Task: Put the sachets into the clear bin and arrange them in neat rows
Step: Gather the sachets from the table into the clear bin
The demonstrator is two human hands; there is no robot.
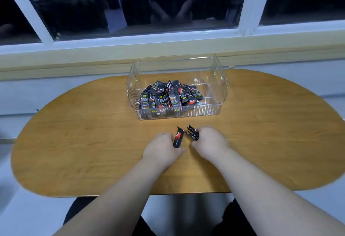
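left hand [163, 147] pinches one black foil sachet [178, 139], right hand [210, 141] grips a bundle [193, 133], clear plastic bin [188, 113] at twelve o'clock; i'd judge them light, slick, floppy: pinch mid-length.

Even indoor light falls on the surface [74, 142], and the window [130, 2] is dark with faint reflections. Both hands are motion-blurred. The wide lens bends straight lines at the edges.

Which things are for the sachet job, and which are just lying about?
For the job: clear bin, the pile of sachets in it, one sachet in the left hand, a bunch of sachets in the right hand.
Just there: wooden table, window.
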